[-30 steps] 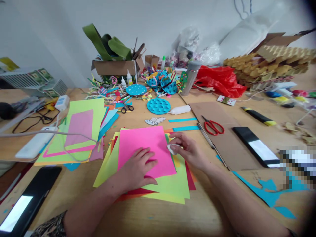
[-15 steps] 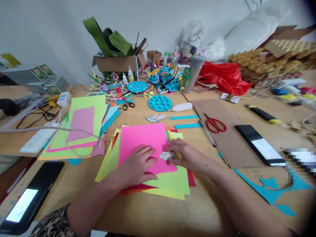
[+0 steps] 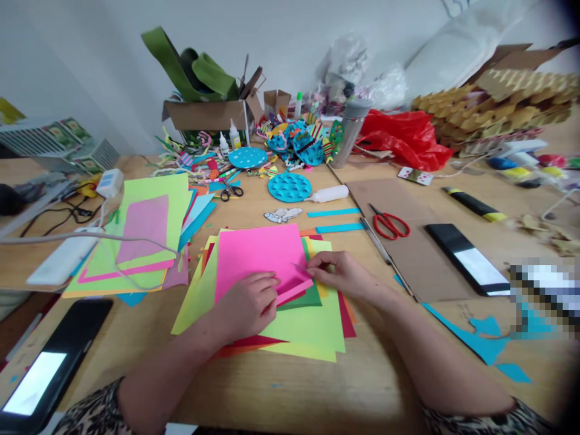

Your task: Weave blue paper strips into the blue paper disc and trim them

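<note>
A bright pink sheet of paper (image 3: 258,254) tops a stack of coloured sheets, with a yellow-green sheet (image 3: 312,326) and a green sheet (image 3: 308,297) showing beneath. My left hand (image 3: 251,302) has its fingers curled over the pink sheet's near edge, which is lifted and bent upward. My right hand (image 3: 339,272) pinches a small paper fish cutout (image 3: 299,266) just above the right side of the pink sheet. The cutout is seen almost edge-on. Beyond the stack lie more fish cutouts (image 3: 283,214), overlapping one another.
Red-handled scissors (image 3: 390,225) lie on a brown board (image 3: 403,199) at right, near a phone (image 3: 469,258). A white squeeze bottle (image 3: 330,193) touches a blue scalloped disc (image 3: 290,187). Left are more coloured sheets (image 3: 156,187) under a cable, and another phone (image 3: 54,356).
My left hand has gone from lying flat to curling round the pink sheet's near edge, now raised. My right hand has lifted and tilted the fish cutout.
</note>
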{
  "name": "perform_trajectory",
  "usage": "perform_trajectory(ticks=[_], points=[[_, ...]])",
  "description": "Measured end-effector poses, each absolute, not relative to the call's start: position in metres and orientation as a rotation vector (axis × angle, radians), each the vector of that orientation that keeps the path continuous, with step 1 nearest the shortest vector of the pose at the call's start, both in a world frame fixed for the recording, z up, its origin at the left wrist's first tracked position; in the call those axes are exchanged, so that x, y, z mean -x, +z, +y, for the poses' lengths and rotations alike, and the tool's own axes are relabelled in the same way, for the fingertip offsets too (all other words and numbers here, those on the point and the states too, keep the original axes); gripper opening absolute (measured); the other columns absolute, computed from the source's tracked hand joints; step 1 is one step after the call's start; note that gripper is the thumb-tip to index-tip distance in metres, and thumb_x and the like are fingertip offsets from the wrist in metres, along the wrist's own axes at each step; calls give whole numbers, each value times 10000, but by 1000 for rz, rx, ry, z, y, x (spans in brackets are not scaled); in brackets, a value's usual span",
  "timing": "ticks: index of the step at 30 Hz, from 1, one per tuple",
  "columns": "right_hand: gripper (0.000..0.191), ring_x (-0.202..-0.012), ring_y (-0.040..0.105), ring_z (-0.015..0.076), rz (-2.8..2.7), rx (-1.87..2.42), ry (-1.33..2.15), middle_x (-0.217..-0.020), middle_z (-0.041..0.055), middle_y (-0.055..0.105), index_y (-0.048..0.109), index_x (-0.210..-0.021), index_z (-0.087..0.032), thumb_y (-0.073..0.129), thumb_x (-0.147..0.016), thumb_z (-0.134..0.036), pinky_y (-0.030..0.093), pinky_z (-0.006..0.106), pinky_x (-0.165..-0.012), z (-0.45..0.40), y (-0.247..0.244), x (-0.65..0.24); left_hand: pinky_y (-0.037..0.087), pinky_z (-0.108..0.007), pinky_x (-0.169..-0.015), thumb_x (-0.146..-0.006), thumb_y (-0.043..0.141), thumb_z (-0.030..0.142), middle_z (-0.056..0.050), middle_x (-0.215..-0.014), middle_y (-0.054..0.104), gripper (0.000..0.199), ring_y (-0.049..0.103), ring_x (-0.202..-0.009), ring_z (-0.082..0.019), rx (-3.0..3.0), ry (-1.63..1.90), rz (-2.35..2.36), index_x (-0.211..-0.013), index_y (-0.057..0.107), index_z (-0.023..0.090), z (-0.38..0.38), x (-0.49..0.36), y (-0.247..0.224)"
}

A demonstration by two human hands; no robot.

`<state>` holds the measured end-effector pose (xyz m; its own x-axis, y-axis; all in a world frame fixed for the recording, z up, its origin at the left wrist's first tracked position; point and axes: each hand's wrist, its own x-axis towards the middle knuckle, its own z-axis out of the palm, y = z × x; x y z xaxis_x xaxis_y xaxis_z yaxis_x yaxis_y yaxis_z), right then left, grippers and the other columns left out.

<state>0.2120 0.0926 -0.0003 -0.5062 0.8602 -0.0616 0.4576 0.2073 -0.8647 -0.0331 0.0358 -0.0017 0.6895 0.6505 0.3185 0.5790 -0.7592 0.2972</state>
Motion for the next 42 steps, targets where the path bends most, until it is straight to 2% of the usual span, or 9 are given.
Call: perform_trajectory(ticks=[4,9,12,15,19,25,31,38,42], points=[[283,-568,481,114,-2008,1343,1097,-652,13,609,647,-727,-150,527,-842,-380,358,232,-509,94,-2,-211,510,-365,-913,-853,435,104,-102,-944,702,181,629,-1034,-214,-2627,681,1074,-890,607,148,37,33,-3],[290,-655,571,146,-1755,1362,946,-706,29,645,639,-760,-160,527,-860,-408,430,252,-595,97,-6,-212,496,-282,-653,-899,355,138,-44,-747,612,192,598,-697,-157,-2460,626,1217,-837,533,171,39,35,1],[322,-631,613,151,-1513,1380,986,-702,29,636,618,-802,-160,534,-858,-465,466,260,-575,97,-5,-211,463,-268,-602,-917,328,162,-19,-693,573,218,552,-632,-144,-2451,616,1244,-831,527,176,39,36,1],[335,-580,637,152,-1382,1368,984,-691,24,629,595,-835,-168,536,-856,-497,492,265,-534,94,-1,-209,491,-287,-644,-913,344,165,-44,-766,630,217,590,-689,-155,-2490,621,1223,-866,556,172,39,38,0],[298,-653,680,175,-1479,1351,883,-714,44,675,603,-877,-176,510,-889,-459,537,291,-596,89,5,-208,500,-363,-887,-868,450,187,-95,-1020,682,190,621,-987,-207,-2628,585,1101,-977,604,161,36,37,1],[164,-913,666,193,-1983,1045,522,-982,79,694,655,-974,-212,506,-919,-254,545,326,-788,83,8,-207,305,-465,-1117,-795,570,230,-79,-1339,549,297,390,-1323,-277,-2739,357,969,-1086,621,194,28,33,6],[189,-961,659,190,-2192,865,553,-1057,95,672,653,-1044,-208,522,-909,-189,563,346,-826,68,-1,-204,287,-467,-1122,-849,504,164,-65,-1248,606,298,438,-1281,-243,-2761,442,960,-1122,616,210,29,33,1],[183,-952,640,205,-2275,827,620,-1026,108,665,657,-1026,-201,534,-897,-159,570,382,-813,60,-14,-210,449,-393,-979,-868,531,209,-102,-1034,629,159,542,-1078,-224,-2727,422,975,-963,647,158,32,30,8],[168,-940,618,216,-2318,805,665,-1028,105,664,683,-976,-210,540,-896,-175,563,391,-783,62,-13,-211,457,-414,-965,-887,510,229,-105,-1018,625,190,542,-1061,-229,-2713,414,984,-1024,620,155,32,29,10]])
